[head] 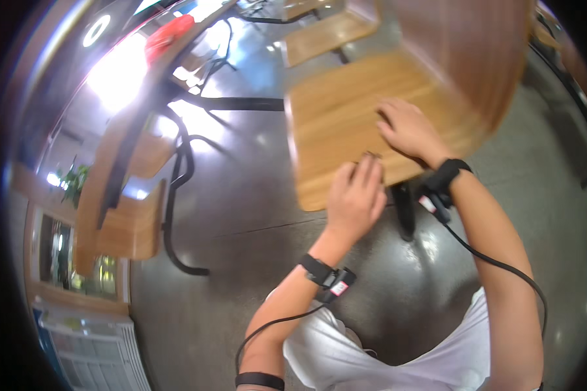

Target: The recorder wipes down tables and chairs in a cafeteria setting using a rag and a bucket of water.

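A wooden chair seat (337, 122) with a pale, curved front edge lies before me, and its tall wooden backrest (464, 44) rises at the upper right, blurred. My left hand (357, 193) is over the seat's near edge with fingers bent. Small dark marks show at its fingertips; whether it holds something is unclear. Farther in over the seat is my right hand (411, 129), palm down, thumb apart from the fingers, nothing visible in it. Each wrist wears a black strap with a small cabled device, one on the left (340, 283) and one on the right (435, 195).
A black metal leg (403, 210) stands under the seat. On the left are a wooden tabletop seen edge-on (90, 215), another wooden chair (132, 229) and a bent black tube frame (169, 215). A red plastic bag (169, 36) sits at the table's far end. Grey floor (244, 264) lies between.
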The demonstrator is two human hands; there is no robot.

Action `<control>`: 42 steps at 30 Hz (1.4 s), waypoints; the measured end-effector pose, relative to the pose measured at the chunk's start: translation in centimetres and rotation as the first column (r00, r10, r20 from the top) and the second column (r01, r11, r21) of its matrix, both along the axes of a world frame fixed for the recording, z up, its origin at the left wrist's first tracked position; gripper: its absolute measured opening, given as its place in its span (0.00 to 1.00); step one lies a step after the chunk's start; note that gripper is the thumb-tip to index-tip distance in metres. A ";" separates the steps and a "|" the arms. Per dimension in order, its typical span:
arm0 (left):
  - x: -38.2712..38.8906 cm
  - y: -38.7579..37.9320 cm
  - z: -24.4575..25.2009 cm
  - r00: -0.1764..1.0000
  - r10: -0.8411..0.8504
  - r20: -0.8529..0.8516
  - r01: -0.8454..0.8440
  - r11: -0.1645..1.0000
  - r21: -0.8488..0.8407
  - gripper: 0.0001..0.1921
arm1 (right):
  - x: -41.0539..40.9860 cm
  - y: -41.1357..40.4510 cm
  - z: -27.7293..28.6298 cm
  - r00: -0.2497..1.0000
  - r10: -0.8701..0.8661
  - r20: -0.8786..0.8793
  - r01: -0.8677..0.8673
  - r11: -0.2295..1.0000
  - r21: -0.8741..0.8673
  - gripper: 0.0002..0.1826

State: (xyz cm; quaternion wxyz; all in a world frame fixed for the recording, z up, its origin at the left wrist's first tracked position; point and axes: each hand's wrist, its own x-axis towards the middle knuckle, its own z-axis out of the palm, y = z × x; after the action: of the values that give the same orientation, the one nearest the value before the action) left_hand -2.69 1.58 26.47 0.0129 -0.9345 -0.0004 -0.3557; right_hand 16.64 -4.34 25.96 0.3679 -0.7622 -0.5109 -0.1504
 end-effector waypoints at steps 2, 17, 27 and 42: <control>-0.8 1.0 0.8 1.000 0.026 0.003 -0.026 0.999 0.042 0.22 | 0.4 -0.8 0.2 1.000 -0.012 0.028 0.013 1.000 -0.015 0.17; 2.1 -0.6 -0.1 0.985 -0.047 -0.163 -0.002 0.957 -0.290 0.20 | 0.7 -4.5 -0.6 0.996 -0.059 0.066 0.068 0.987 -0.147 0.17; 13.4 5.9 -0.9 0.948 0.177 -0.265 -0.246 0.935 -0.257 0.29 | -0.5 -3.9 -0.1 0.999 -0.024 0.045 0.033 0.975 -0.218 0.21; 16.7 6.4 0.8 0.854 0.106 -0.510 -0.365 0.820 -0.440 0.29 | 0.1 -1.9 1.5 0.926 -0.210 -0.315 -0.010 0.817 -0.576 0.32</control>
State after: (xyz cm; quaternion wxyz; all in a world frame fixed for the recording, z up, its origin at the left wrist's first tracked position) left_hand 14.05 8.03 27.32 -0.1962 -0.9515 -0.2131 -0.1039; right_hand 16.73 -6.22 27.43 0.2039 -0.8774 -0.4134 0.1328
